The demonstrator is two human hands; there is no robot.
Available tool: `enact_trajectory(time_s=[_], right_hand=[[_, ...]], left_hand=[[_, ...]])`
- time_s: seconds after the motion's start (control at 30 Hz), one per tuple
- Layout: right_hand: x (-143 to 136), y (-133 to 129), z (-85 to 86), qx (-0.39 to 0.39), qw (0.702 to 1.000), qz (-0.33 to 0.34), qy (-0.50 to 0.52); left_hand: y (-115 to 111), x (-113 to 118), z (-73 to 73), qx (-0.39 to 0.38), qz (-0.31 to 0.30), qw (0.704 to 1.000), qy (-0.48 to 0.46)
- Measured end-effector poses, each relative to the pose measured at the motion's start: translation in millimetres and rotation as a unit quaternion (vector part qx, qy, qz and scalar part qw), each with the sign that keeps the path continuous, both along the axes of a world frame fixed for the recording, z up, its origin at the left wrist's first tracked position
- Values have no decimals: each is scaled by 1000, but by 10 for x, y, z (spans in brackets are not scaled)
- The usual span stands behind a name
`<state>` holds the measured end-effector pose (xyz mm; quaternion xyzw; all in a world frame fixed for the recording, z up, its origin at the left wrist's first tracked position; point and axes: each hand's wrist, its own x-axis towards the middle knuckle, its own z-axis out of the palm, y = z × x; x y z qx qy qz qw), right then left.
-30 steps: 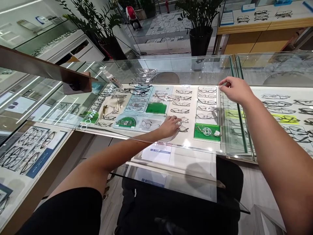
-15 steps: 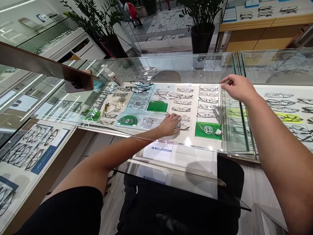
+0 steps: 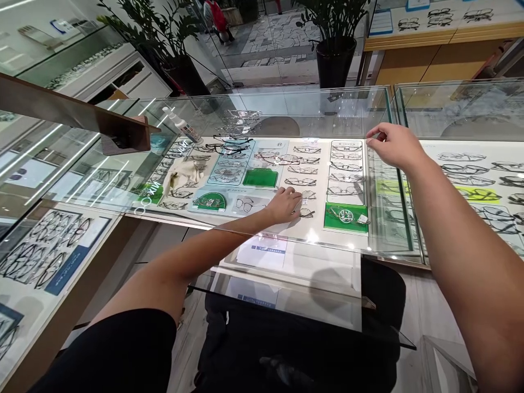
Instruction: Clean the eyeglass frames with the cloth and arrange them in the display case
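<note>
My left hand (image 3: pixel 286 206) reaches into the glass display case with its fingers bent. They close at the left end of a pair of eyeglasses (image 3: pixel 309 195) in the middle column, partly covering it. Just below lies another pair of eyeglasses (image 3: pixel 306 213). My right hand (image 3: pixel 395 146) is raised above the right part of the case, thumb and forefinger pinched together; what they hold, if anything, does not show. To its left stretches a white panel (image 3: pixel 347 146) with eyeglasses in a column, ending in a green card (image 3: pixel 346 217) with a thin frame on it.
A spray bottle (image 3: pixel 182 125) and stacked dark frames (image 3: pixel 229 146) stand on the glass top. A beige cloth (image 3: pixel 184 173) lies at the left of the display. The pulled-out glass-fronted drawer (image 3: pixel 319 305) is over my lap. A brown wooden bar (image 3: pixel 73 106) juts in from the left.
The view has shifted slightly, so everything sits a little further left. Both hands keep nearly the same places and poses.
</note>
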<state>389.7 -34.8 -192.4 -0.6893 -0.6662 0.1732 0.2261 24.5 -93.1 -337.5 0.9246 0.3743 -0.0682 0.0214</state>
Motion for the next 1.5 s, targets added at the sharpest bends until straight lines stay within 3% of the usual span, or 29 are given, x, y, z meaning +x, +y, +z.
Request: enact_trajectory(time_s=[0.83, 1.17, 1.27, 1.33, 1.4, 1.5], right_hand=[[-16, -27, 36, -9, 1000, 1, 3], [-10, -21, 17, -1, 1000, 4, 3], [-14, -22, 22, -7, 1000, 1, 2], [-12, -19, 20, -7, 1000, 1, 4], [-9, -14, 15, -5, 1000, 3, 7], [-8, -9, 12, -3, 1000, 3, 9]], left_hand=[[19, -31, -39, 5, 8, 1000, -17], [-31, -50, 66, 10, 13, 1000, 9], [-251, -42, 196, 1, 13, 1000, 11], [-507, -30, 368, -33, 15, 999, 14], [-824, -17, 648, -85, 23, 996, 27], [-1255, -11, 1291, -237, -43, 970, 11]])
